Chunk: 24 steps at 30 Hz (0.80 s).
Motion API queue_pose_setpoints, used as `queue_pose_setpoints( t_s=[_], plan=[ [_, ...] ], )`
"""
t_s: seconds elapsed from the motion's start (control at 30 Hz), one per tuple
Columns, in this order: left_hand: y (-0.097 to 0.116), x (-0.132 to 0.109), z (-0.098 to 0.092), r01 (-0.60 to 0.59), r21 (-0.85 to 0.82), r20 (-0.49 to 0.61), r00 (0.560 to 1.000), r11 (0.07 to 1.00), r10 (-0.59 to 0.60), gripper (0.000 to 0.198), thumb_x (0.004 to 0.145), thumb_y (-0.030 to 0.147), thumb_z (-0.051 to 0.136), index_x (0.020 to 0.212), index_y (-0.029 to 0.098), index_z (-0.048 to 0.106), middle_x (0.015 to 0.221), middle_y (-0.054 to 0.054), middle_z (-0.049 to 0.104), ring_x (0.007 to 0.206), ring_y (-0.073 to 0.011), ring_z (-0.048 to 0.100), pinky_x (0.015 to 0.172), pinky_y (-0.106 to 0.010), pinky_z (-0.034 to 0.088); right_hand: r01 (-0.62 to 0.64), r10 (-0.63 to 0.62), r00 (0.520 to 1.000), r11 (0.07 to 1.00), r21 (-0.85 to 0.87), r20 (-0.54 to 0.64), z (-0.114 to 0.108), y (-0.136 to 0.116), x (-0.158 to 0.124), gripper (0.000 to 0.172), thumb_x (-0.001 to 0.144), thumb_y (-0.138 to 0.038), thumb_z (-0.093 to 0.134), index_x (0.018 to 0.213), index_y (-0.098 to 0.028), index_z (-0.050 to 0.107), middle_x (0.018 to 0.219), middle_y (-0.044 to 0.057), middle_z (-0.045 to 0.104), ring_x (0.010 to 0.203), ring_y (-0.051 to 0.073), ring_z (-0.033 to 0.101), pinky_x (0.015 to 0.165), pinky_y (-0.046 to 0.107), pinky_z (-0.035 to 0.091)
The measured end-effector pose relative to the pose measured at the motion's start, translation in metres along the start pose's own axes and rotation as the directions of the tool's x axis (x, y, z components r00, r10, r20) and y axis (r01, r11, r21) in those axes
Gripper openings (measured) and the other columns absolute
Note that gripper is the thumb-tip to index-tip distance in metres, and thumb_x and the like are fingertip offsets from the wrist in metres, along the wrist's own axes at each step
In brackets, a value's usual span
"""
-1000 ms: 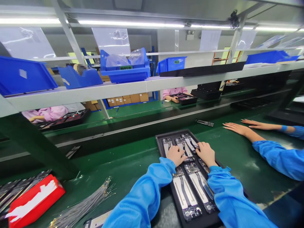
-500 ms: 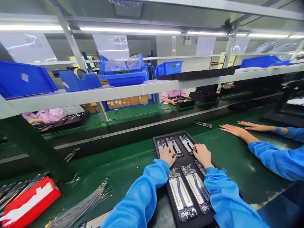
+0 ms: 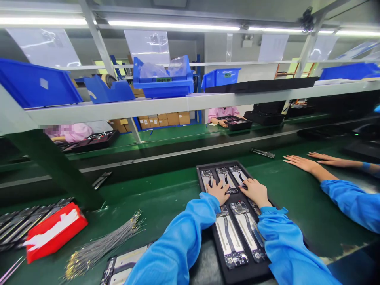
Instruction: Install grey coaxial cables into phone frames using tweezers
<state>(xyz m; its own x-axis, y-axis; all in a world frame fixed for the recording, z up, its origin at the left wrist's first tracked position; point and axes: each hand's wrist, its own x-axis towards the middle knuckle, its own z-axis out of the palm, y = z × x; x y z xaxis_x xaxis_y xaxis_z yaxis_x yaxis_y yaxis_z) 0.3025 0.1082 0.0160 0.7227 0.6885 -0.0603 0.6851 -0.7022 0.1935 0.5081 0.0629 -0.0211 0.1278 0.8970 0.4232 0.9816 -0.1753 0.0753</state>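
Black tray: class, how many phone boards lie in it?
6: far-left board, far-middle board, far-right board, near-left board, near-middle board and near-right board, mostly hidden under the right sleeve.

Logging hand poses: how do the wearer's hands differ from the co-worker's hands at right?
The wearer's left hand and right hand rest on the black tray of boards, fingers bent; the co-worker's hands lie flat on the green bench, fingers stretched. The wearer's hands sit side by side; the co-worker's hands, one behind the other. All show blue sleeves.
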Motion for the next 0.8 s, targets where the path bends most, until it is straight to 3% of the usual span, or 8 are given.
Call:
queue_pose_setpoints(
  t_s=[0.13,0.27,0.37,0.5,0.57,0.63,0.73,0.8],
  plan=[
    [-0.015,-0.058,-0.028,-0.118,-0.058,0.001,0.993,0.991,0.119,0.056,0.085,0.054,0.035,0.136,0.041,0.017,0.146,0.001,0.020,0.132,-0.0306,0.017,0.104,-0.055,0.016,-0.001,0.002,0.999,1.000,-0.026,0.037,0.002,0.002,0.002,0.029,0.084,-0.042,0.042,0.086,-0.019,0.060,0.091,0.006,0.060,0.090,0.021,0.049,0.058,0.027,0.030],
    [-0.073,-0.161,-0.048,-0.213,-0.127,0.004,0.977,0.969,0.215,0.052,0.083,0.048,0.046,0.132,0.039,0.031,0.142,0.001,0.030,0.132,-0.0269,0.020,0.106,-0.048,0.020,0.033,-0.031,0.995,0.999,-0.017,0.097,0.000,0.011,0.005,0.030,0.084,-0.042,0.043,0.089,-0.019,0.060,0.095,0.007,0.060,0.092,0.022,0.049,0.061,0.028,0.032],
    [-0.120,-0.254,-0.043,0.046,-0.138,-0.021,0.999,0.989,-0.050,0.047,0.081,0.038,0.052,0.127,0.034,0.043,0.139,-0.001,0.035,0.132,-0.0257,0.023,0.107,-0.045,0.020,0.068,-0.070,0.986,0.998,0.019,0.150,-0.007,0.025,0.014,0.027,0.081,-0.038,0.051,0.089,-0.016,0.063,0.095,0.010,0.061,0.085,0.021,0.052,0.065,0.031,0.035],
    [-0.146,-0.352,-0.017,0.320,-0.177,-0.047,0.942,0.931,-0.332,0.047,0.077,0.032,0.055,0.124,0.030,0.048,0.137,-0.003,0.039,0.130,-0.0251,0.026,0.107,-0.043,0.021,0.052,-0.056,0.976,0.998,0.027,0.210,-0.019,0.028,0.042,0.021,0.070,-0.032,0.066,0.077,-0.012,0.066,0.084,0.017,0.062,0.071,0.025,0.054,0.060,0.035,0.034],
    [-0.143,-0.374,-0.004,0.342,-0.184,-0.065,0.931,0.921,-0.359,0.047,0.077,0.031,0.055,0.124,0.029,0.047,0.134,-0.004,0.041,0.128,-0.0241,0.029,0.107,-0.042,0.023,0.040,-0.044,0.986,0.999,0.031,0.163,-0.027,0.008,0.055,0.019,0.071,-0.028,0.065,0.078,-0.011,0.066,0.089,0.021,0.060,0.075,0.028,0.054,0.061,0.038,0.033],
    [-0.136,-0.373,0.007,0.296,-0.179,-0.077,0.947,0.938,-0.313,0.049,0.077,0.031,0.055,0.125,0.028,0.046,0.131,-0.005,0.044,0.125,-0.0230,0.033,0.106,-0.040,0.026,0.082,-0.091,0.991,0.993,0.087,0.103,-0.034,-0.029,0.062,0.018,0.075,-0.024,0.060,0.085,-0.011,0.064,0.096,0.022,0.058,0.084,0.030,0.053,0.066,0.039,0.034],
    [-0.128,-0.346,0.020,0.168,-0.143,-0.086,0.980,0.975,-0.181,0.058,0.075,0.033,0.058,0.129,0.028,0.039,0.134,-0.006,0.040,0.126,-0.0250,0.030,0.105,-0.042,0.025,0.218,-0.245,0.961,0.957,0.192,0.129,-0.042,-0.101,0.052,0.021,0.078,-0.029,0.055,0.093,-0.015,0.061,0.102,0.014,0.059,0.093,0.028,0.052,0.070,0.035,0.036],
    [-0.129,-0.324,0.027,0.130,-0.094,-0.114,0.984,0.987,-0.140,0.065,0.074,0.039,0.060,0.132,0.025,0.035,0.137,-0.010,0.034,0.128,-0.0291,0.026,0.105,-0.046,0.022,0.274,-0.321,0.936,0.922,0.274,0.146,-0.051,-0.147,0.028,0.022,0.081,-0.033,0.050,0.092,-0.017,0.061,0.098,0.010,0.061,0.092,0.025,0.053,0.072,0.033,0.038]
  ],
)
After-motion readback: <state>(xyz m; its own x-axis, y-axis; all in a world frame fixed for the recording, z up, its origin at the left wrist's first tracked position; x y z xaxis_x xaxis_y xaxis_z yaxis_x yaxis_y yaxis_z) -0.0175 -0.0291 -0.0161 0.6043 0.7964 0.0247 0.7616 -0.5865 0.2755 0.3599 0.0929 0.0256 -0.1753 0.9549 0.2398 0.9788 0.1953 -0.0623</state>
